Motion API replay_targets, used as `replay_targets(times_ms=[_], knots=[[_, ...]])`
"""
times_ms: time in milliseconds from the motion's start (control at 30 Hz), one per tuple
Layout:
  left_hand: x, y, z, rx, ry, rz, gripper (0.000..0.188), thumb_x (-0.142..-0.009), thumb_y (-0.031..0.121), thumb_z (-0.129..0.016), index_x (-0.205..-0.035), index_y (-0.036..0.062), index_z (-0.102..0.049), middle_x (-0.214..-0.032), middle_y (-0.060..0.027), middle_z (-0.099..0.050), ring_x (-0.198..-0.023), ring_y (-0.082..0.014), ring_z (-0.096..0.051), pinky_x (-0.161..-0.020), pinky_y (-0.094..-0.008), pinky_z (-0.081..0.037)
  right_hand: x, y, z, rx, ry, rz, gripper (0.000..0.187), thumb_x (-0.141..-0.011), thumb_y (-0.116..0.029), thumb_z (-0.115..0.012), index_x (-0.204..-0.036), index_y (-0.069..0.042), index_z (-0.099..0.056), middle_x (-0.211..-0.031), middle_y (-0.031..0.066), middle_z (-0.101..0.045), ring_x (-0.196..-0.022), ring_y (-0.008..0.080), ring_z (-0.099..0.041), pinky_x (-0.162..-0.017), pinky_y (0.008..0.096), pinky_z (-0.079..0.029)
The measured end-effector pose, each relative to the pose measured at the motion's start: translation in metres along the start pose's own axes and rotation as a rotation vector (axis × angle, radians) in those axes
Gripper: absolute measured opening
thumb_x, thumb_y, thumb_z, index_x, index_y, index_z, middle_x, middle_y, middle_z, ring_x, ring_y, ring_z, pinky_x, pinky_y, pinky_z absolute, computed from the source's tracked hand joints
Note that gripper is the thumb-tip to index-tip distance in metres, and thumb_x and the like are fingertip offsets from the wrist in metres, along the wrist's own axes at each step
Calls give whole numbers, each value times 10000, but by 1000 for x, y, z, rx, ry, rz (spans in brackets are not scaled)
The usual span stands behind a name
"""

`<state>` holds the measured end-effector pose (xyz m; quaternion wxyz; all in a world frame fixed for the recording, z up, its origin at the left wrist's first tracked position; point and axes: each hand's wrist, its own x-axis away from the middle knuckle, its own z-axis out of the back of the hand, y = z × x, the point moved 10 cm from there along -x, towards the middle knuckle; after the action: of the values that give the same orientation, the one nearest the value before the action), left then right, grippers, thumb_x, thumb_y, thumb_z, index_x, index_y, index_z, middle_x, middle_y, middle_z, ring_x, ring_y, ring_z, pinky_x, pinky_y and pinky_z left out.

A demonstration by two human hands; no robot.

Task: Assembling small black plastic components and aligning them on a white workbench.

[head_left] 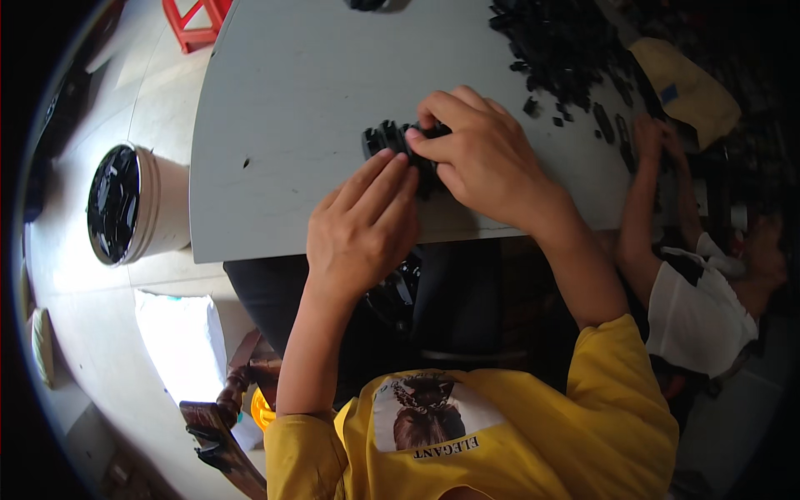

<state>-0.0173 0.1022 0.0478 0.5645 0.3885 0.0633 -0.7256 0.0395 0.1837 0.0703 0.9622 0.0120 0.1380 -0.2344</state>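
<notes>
A small cluster of black plastic parts (pixel 382 138), standing close together in a row, is on the grey table (pixel 283 100) in front of me. My left hand (pixel 363 218) holds the near side of the row, its fingers pressed together against the parts. Over the right end bends my right hand (pixel 487 154), with thumb and index finger pinched on a black piece. My fingers hide most of what they grip, so the exact kind of part cannot be made out.
Loose black parts (pixel 554 46) are heaped at the far right of the table. Beside the heap are another person's hands (pixel 654 137) and a tan bag (pixel 687 92). Left of the table, a white bucket (pixel 162 204) of black pieces stands on the floor, with a red stool (pixel 196 35) farther back.
</notes>
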Motion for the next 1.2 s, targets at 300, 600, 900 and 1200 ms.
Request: replay_targets(times_ms=[300,600,900,1200], knots=[[-3,3,0,-16,6,-7,309,-726,72,-677,-1034,54,-685,-1142,-62,-661,-1124,-204,-618,-818,-314,-542,118,190,28,-188,261,-668,223,-861,-1,-612,-1054,-44,-714,-926,27,-623,-712,101,-564,-640,222,-460],[4,-1,14,9,170,-19,290,-647,48,-652,-935,30,-682,-1037,-89,-680,-1018,-242,-660,-793,-334,-552,115,171,9,-321,260,-702,111,-882,-62,-653,-977,-8,-675,-803,23,-619,-631,86,-554,-590,221,-462],[4,-1,11,-10,147,-16,253,-675,63,-662,-927,36,-673,-1021,-81,-677,-998,-231,-662,-791,-329,-551,20,60,-3,-1018,140,-511,103,-947,-55,-562,-976,5,-641,-737,3,-614,-570,29,-529,-515,156,-425],[7,-4,13,-34,208,10,231,-691,73,-659,-920,45,-675,-1009,-81,-676,-970,-223,-670,-764,-318,-545,-16,20,-5,-517,195,-232,133,-804,33,-659,-927,-16,-670,-840,50,-653,-647,101,-605,-592,226,-497]])
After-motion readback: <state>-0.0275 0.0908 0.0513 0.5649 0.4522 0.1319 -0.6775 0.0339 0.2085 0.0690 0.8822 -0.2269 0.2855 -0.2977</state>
